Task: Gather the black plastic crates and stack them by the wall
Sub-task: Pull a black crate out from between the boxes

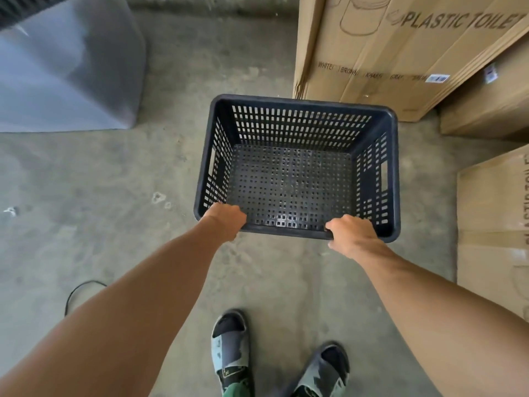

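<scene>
Our left hand (224,217) is closed over the near rim of the black plastic crate (297,167) close to its left corner, fingers curled inside and down; our right hand (350,232) is clamped on the same rim close to the right corner, thumb along the top edge. So both hands grip one long side, and the far side hangs unsupported out in front of us.

The crate is empty, open side up, and appears to be carried above the concrete floor (171,167), though we cannot be sure it is clear of it. It sits just ahead of our sandalled feet (230,348), with its far right corner close to the tall cardboard box (400,53) printed with toilet lettering. More cartons (492,219) stand to the right, and a grey bin-like container (65,67) is well off to the left. No other crate and no stack is in view.

To do this carry well, we judge it best to keep the rim level, wrists firm against the forward tip, and steer the far corner wide of the cartons. A black cable (78,290) loops on the floor by our left forearm; we should step clear of it.
</scene>
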The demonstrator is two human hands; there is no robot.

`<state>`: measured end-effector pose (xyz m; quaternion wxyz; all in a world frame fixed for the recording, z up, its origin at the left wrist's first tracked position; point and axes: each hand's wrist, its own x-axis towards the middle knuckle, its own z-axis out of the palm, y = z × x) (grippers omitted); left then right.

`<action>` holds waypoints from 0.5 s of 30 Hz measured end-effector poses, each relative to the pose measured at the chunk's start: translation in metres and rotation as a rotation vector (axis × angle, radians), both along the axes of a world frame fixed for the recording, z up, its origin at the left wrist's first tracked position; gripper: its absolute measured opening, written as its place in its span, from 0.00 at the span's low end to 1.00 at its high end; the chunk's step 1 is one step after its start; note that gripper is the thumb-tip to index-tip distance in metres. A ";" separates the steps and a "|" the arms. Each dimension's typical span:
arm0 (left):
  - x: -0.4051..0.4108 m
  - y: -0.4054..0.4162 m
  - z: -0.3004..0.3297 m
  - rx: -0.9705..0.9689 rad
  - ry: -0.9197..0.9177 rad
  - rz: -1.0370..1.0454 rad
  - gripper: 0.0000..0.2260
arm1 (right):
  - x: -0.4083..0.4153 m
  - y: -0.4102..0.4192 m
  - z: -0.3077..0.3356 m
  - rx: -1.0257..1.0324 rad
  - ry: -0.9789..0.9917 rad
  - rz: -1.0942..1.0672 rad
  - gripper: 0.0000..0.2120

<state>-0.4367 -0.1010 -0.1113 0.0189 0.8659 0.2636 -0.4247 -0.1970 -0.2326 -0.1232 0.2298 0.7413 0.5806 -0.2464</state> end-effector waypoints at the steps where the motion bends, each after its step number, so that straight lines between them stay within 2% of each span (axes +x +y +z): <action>1: -0.002 0.000 0.004 -0.023 0.000 0.037 0.12 | 0.001 0.002 0.007 -0.025 0.029 -0.010 0.10; 9: -0.032 -0.003 0.066 -0.115 -0.178 0.353 0.22 | 0.002 0.012 0.096 0.062 0.156 -0.131 0.26; 13: -0.050 -0.003 0.128 -0.069 -0.252 0.399 0.32 | -0.005 0.023 0.161 0.131 0.203 -0.136 0.31; 15: -0.058 -0.005 0.167 -0.061 -0.309 0.458 0.33 | -0.012 0.031 0.198 0.128 0.217 -0.111 0.33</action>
